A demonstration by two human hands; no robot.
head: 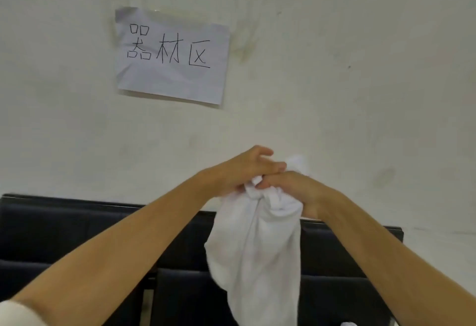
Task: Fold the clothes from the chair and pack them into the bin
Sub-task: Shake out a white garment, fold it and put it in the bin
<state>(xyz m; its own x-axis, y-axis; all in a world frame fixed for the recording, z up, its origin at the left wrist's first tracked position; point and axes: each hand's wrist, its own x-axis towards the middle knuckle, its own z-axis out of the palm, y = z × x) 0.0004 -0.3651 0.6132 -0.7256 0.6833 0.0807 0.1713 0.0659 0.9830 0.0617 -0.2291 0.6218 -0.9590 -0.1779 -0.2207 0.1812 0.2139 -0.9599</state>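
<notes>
Left hand: your left hand point(239, 171) clutches the bunched top of the white garment point(257, 248), fingers curled into the cloth.
Right hand: your right hand point(291, 189) grips the same bunch, touching the left.
Garment: hangs from both hands, raised above the black chairs point(77, 225).
Background: a handwritten paper sign point(172, 55) on the wall point(360, 68).

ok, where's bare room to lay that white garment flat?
Bare black chair seats show left of the hanging white garment, below the wall sign, and to its right under the right arm. Centre is crowded: left hand and right hand both grip the garment. No bin in view.
</notes>
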